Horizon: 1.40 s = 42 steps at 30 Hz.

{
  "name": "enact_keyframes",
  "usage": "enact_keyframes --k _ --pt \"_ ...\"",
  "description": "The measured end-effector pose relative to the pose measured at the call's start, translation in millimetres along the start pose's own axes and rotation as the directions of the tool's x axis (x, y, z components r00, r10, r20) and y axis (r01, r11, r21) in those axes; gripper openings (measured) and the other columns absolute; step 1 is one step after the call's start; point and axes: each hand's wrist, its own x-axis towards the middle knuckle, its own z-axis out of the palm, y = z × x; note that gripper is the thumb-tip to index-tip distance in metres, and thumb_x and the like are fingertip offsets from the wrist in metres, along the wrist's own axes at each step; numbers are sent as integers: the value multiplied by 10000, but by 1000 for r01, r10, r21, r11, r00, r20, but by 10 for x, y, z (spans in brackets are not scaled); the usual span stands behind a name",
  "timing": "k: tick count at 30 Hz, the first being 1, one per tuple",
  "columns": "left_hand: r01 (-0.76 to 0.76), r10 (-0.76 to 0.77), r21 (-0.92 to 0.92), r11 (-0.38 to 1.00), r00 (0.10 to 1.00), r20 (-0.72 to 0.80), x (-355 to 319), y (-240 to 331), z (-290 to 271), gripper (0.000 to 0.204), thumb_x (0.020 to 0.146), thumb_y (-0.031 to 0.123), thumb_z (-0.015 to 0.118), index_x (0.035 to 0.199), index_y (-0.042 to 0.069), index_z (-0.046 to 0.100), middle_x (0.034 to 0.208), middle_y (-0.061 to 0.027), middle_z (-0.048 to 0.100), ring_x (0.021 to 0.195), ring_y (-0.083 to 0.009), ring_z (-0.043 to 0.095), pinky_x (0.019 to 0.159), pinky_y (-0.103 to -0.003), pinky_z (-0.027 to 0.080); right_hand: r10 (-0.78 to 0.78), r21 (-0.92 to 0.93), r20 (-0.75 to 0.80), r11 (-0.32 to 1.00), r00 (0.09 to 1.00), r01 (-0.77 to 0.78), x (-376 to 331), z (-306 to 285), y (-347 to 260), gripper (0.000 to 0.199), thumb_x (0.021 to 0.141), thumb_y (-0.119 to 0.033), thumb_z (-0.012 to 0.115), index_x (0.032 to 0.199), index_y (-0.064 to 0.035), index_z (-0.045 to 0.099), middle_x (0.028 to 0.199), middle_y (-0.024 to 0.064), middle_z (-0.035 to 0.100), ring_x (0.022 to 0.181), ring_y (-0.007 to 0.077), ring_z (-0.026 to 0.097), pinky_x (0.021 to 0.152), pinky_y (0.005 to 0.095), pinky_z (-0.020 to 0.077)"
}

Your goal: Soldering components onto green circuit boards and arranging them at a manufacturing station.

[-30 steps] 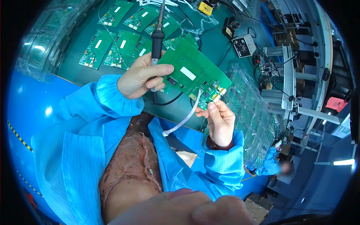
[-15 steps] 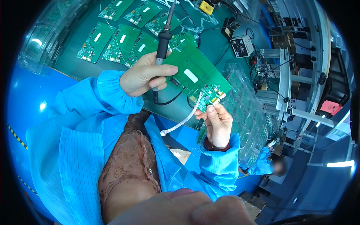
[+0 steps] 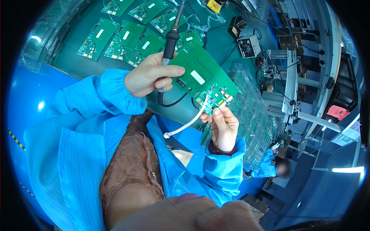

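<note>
A green circuit board [image 3: 210, 71] is held up between my two hands, tilted, with its connector end at the lower right. My left hand [image 3: 152, 75] pinches the board's left edge with the thumb and also grips a black-handled soldering iron [image 3: 171, 40], its metal tip pointing away from me. My right hand [image 3: 223, 125] is closed on the board's near corner, thumb on top beside the connectors. From that end a white cable [image 3: 189, 124] hangs down to the left, its small white plug loose in the air.
Several more green boards [image 3: 96, 38] lie on the green mat [image 3: 73, 54] at the far left. Stacked clear plastic trays [image 3: 246, 104] stand to the right. Beyond is a control box with a dial [image 3: 249, 46] amid tangled wires. A yellow sponge [image 3: 214, 5] sits at the back; a co-worker [image 3: 266, 165] is at right.
The view has shifted slightly. Both hands keep the same hold on the board and the iron, and the white cable hangs almost as before.
</note>
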Motion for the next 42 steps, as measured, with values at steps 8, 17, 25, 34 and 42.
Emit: enact_keyframes --k 8,17,25,34,42 --pt "10 -10 13 1000 1000 0 4 -8 -5 241 878 76 648 1040 93 471 685 38 437 453 -61 386 487 -261 301 -15 14 -30 1000 999 15 9 10 47 216 956 -87 527 1104 55 594 972 142 669 793 201 667 690 300 530" --pt "-44 47 66 997 998 -40 -3 -81 -220 446 1021 344 353 1305 8 426 1180 -129 539 619 -118 460 625 -300 398 -28 258 -331 959 943 119 687 -858 334 230 951 -116 524 1117 43 538 1030 154 644 864 185 636 749 294 540" --pt "45 -48 131 990 999 19 -190 -238 -281 435 1017 332 369 1293 4 439 1256 -149 515 815 -176 619 741 -316 491 358 353 -479 915 802 -198 1471 -1387 871 257 987 -160 457 1146 32 521 1029 155 636 859 189 623 707 291 533" --pt "-62 41 300 952 996 78 78 -428 -134 421 1006 257 441 1355 22 429 1359 -76 460 1246 -189 460 1009 -330 378 111 83 -406 993 907 -84 558 -844 447 316 883 -105 615 1174 1 553 1017 103 629 889 166 589 735 291 455" --pt "87 -121 182 979 975 187 242 -716 180 446 1016 365 397 1388 118 403 1286 -47 461 1196 -130 390 1007 -293 293 -54 -50 -211 998 976 44 -362 552 1000 686 856 -109 666 1438 -24 311 874 83 594 639 131 544 598 244 432"
